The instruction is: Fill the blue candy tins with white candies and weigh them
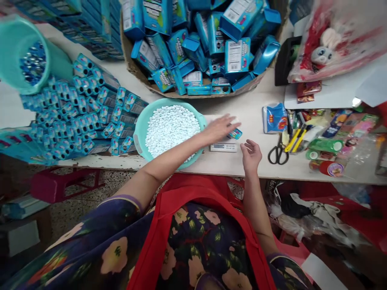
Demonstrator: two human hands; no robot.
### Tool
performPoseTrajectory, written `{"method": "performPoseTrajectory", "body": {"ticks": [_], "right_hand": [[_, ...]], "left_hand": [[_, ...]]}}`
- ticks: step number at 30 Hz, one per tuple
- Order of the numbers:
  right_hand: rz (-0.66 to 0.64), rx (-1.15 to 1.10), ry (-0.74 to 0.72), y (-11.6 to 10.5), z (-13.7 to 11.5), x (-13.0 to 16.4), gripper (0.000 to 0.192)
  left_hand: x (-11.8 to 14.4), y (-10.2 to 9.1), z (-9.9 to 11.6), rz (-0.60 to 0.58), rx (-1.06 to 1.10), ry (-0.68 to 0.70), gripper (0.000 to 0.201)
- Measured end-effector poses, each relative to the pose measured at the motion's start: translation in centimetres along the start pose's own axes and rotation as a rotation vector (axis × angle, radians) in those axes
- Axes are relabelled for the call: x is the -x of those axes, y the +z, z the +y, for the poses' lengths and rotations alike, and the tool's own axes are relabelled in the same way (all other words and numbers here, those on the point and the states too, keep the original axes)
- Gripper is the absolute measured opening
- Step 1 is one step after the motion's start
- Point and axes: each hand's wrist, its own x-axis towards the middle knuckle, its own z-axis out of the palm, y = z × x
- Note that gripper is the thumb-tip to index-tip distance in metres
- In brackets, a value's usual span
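My left hand (220, 128) reaches across the mint-green basin (137, 139), fingers stretched out and slightly blurred. Partly under those fingers is a small blue printed box (236, 134); whether the hand touches it I cannot tell. Just below lies a digital scale (223, 148), its display and buttons facing up. Many small white candies (171, 129) fill the basin, with my left forearm passing over its lower right side. To the right of the scale, my right hand (251, 155) hovers near the table edge, fingers loosely bent and apart, with nothing visible in it.
A large carton (133, 74) heaped with blue tins stands at the back. Rows of small blue boxes (75, 108) cover the left, beside a green bucket (57, 60). Scissors (278, 153), yellow cutters (295, 139) and candy packets lie rightward. A magenta stool (53, 187) stands below.
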Motion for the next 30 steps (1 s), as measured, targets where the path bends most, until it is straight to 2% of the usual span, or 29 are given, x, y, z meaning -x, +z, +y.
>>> {"method": "performPoseTrajectory", "body": {"ticks": [2, 3, 5, 6, 8, 10, 11, 12, 14, 16, 17, 19, 22, 25, 27, 29, 30], "right_hand": [[-0.005, 0.012, -0.024, 0.3, -0.4, -0.2, 0.048], [0.000, 0.024, -0.031, 0.3, -0.5, -0.3, 0.048], [0.019, 0.050, -0.035, 0.1, -0.6, -0.5, 0.048], [0.031, 0.062, -0.036, 0.0, -0.7, -0.6, 0.048], [0.056, 0.084, -0.043, -0.2, -1.1, -0.7, 0.048], [0.067, 0.090, -0.075, 0.1, -2.0, -0.8, 0.047], [0.069, 0.090, -0.109, 0.5, -2.8, -0.9, 0.046], [0.064, 0.089, -0.160, 1.1, -3.7, -1.1, 0.045], [0.036, 0.086, -0.311, 2.8, -6.2, -1.7, 0.042], [-0.021, 0.098, -0.496, 5.4, -9.1, -2.8, 0.039], [-0.058, 0.118, -0.587, 7.0, -10.6, -3.4, 0.037], [-0.159, 0.169, -0.733, 10.7, -13.6, -4.9, 0.034], [-0.318, 0.282, -0.805, 17.5, -17.4, -7.3, 0.037], [-0.433, 0.458, -0.704, 25.0, -19.6, -9.9, 0.048], [-0.477, 0.547, -0.603, 29.2, -20.1, -11.5, 0.059], [-0.494, 0.574, -0.534, 31.7, -20.1, -12.5, 0.060], [-0.494, 0.570, -0.517, 32.1, -20.0, -12.7, 0.058]], "left_hand": [[-0.7, 0.4, 1.3, -0.040, -0.042, 0.022, 0.045], [-0.5, 0.1, 1.6, -0.020, -0.033, 0.016, 0.042], [2.0, -2.0, 1.8, 0.107, 0.035, -0.028, 0.037], [4.3, -3.6, 1.7, 0.202, 0.084, -0.071, 0.039], [11.1, -7.1, 1.1, 0.368, 0.165, -0.202, 0.045], [19.5, -9.6, -0.2, 0.432, 0.176, -0.443, 0.047], [23.7, -10.0, -1.2, 0.414, 0.154, -0.580, 0.047], [27.6, -9.7, -2.5, 0.367, 0.119, -0.716, 0.047], [33.6, -7.3, -5.2, 0.286, 0.035, -0.987, 0.044], [36.8, -3.2, -7.9, 0.249, 0.011, -1.155, 0.041], [37.3, -1.0, -9.0, 0.253, 0.022, -1.180, 0.040], [36.9, 3.1, -10.9, 0.348, 0.035, -1.243, 0.042], [34.8, 6.7, -12.9, 0.584, 0.050, -1.317, 0.046], [33.3, 7.6, -14.5, 0.754, 0.046, -1.268, 0.048], [33.1, 7.3, -15.2, 0.789, 0.030, -1.236, 0.050], [33.2, 6.6, -15.1, 0.790, 0.001, -1.223, 0.052], [33.2, 6.2, -14.6, 0.805, -0.026, -1.214, 0.051]]}}
